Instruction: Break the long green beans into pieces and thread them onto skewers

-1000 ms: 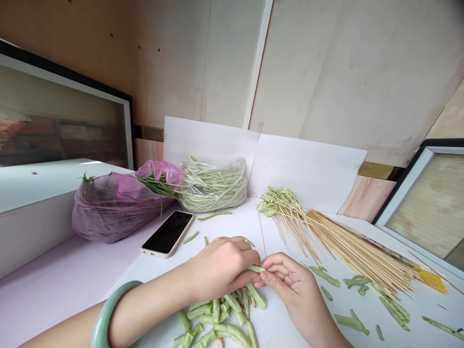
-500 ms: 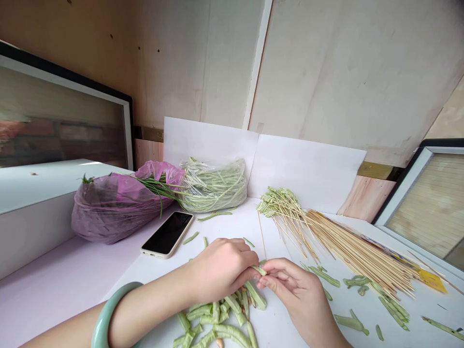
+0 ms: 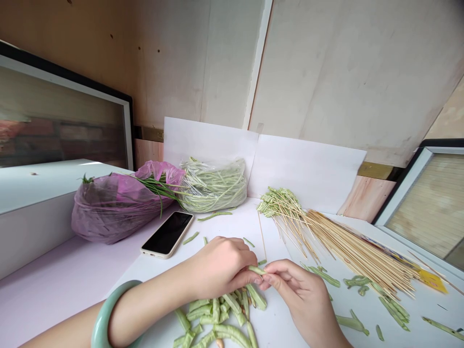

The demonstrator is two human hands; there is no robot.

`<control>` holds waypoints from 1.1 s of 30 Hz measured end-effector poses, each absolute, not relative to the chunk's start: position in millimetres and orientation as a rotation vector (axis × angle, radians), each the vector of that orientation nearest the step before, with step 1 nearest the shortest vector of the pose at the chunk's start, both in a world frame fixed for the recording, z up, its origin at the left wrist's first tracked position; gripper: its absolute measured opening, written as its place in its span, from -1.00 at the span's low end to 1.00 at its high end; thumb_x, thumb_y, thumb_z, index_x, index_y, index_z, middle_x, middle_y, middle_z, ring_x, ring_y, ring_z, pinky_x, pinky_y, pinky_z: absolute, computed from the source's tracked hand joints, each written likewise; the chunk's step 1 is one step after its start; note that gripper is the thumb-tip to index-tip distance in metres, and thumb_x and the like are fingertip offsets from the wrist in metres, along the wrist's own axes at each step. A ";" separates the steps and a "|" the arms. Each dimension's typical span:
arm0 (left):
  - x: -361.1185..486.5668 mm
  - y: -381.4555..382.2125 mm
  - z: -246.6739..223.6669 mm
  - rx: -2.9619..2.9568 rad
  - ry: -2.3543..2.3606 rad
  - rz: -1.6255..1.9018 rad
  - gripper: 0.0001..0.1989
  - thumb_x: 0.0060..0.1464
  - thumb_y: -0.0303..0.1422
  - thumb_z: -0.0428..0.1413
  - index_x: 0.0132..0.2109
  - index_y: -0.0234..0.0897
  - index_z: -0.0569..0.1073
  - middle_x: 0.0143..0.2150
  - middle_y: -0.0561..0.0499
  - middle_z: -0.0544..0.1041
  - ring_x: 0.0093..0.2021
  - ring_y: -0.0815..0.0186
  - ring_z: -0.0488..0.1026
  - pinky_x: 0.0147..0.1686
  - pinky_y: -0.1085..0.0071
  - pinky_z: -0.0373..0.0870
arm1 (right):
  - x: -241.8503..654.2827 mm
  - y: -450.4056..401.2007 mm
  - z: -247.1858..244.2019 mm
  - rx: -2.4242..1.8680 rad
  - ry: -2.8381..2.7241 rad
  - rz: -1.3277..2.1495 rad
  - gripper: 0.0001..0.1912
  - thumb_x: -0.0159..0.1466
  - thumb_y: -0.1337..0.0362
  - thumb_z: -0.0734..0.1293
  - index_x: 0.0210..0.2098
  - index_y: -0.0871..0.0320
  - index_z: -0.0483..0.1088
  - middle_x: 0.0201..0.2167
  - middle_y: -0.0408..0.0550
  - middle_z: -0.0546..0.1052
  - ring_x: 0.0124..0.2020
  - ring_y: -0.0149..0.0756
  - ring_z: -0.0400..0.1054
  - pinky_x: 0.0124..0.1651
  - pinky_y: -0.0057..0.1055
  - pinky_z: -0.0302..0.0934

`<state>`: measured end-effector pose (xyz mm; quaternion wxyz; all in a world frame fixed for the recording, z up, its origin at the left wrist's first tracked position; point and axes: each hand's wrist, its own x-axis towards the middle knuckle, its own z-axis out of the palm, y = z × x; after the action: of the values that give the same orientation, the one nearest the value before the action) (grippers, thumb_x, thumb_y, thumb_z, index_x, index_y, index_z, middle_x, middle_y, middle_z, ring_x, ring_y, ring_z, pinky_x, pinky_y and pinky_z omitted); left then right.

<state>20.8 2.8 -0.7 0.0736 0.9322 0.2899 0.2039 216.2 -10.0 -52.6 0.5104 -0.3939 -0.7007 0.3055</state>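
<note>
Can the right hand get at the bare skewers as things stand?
Probably yes: the skewers lie uncovered to the right hand's outer side, with only bean scraps between, though its fingers are pinching a bean piece.

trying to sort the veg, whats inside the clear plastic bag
The clear plastic bag holds many long green beans. Whatever lies deeper, beneath those, is covered and can't be seen.

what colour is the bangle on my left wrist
The bangle is pale jade green, clear in the head view.

lower center: bean pile [image 3: 217,316] blocks | center: bare tabletop [image 3: 242,224] passable | right: skewers [image 3: 358,251] block | left: phone [image 3: 167,234], purple bag [image 3: 108,208] block
</note>
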 end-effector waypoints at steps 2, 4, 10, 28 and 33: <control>19.9 3.7 -0.4 2.793 0.866 0.621 -0.76 0.21 -0.26 -0.05 -0.27 -0.27 0.45 -0.39 -0.01 0.48 -0.31 0.31 0.39 -0.34 0.48 0.24 | 216.7 -9.8 -53.9 -0.965 -1.687 0.739 -0.88 0.20 0.26 0.30 -0.45 0.10 0.45 -0.58 -0.13 0.55 -0.50 -0.30 0.47 -0.41 -0.49 0.34; 19.7 4.4 -0.6 2.787 0.839 0.625 -0.75 0.22 -0.29 -0.06 -0.30 -0.28 0.45 -0.41 -0.01 0.47 -0.32 0.32 0.38 -0.33 0.48 0.25 | 217.0 -10.1 -54.4 -0.976 -1.706 0.746 -0.86 0.22 0.25 0.29 -0.45 0.11 0.43 -0.57 -0.12 0.55 -0.50 -0.30 0.47 -0.40 -0.49 0.33; 20.4 7.3 -3.4 2.713 0.658 0.700 -0.78 0.20 -0.38 -0.02 -0.36 -0.29 0.47 -0.46 0.01 0.48 -0.37 0.35 0.37 -0.30 0.50 0.26 | 217.5 -11.1 -49.2 -0.991 -1.787 0.770 -0.83 0.23 0.24 0.27 -0.46 0.12 0.41 -0.57 -0.10 0.54 -0.49 -0.29 0.46 -0.41 -0.49 0.30; 14.7 14.4 -4.0 2.734 1.131 0.642 -0.54 0.23 -0.11 -0.15 -0.46 -0.28 0.41 -0.51 0.04 0.46 -0.50 0.41 0.30 -0.45 0.49 0.10 | 220.0 2.5 -49.8 -1.260 -2.086 0.697 -0.79 0.23 0.21 0.23 -0.46 0.12 0.42 -0.54 -0.13 0.47 -0.50 -0.30 0.35 -0.42 -0.43 0.20; 11.9 16.2 -0.6 2.760 1.251 0.614 -0.54 0.24 -0.12 -0.17 -0.46 -0.27 0.41 -0.52 0.02 0.47 -0.51 0.39 0.30 -0.46 0.45 0.09 | 228.5 24.2 -42.3 -1.487 -2.264 0.469 -0.80 0.20 0.20 0.25 -0.32 0.12 0.50 -0.38 -0.07 0.56 -0.41 -0.24 0.40 -0.31 -0.36 0.21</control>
<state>11.9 16.2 -0.6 0.0249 0.8924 0.4044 0.1986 228.5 24.2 -42.3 0.1949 -0.5306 -0.8078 0.1674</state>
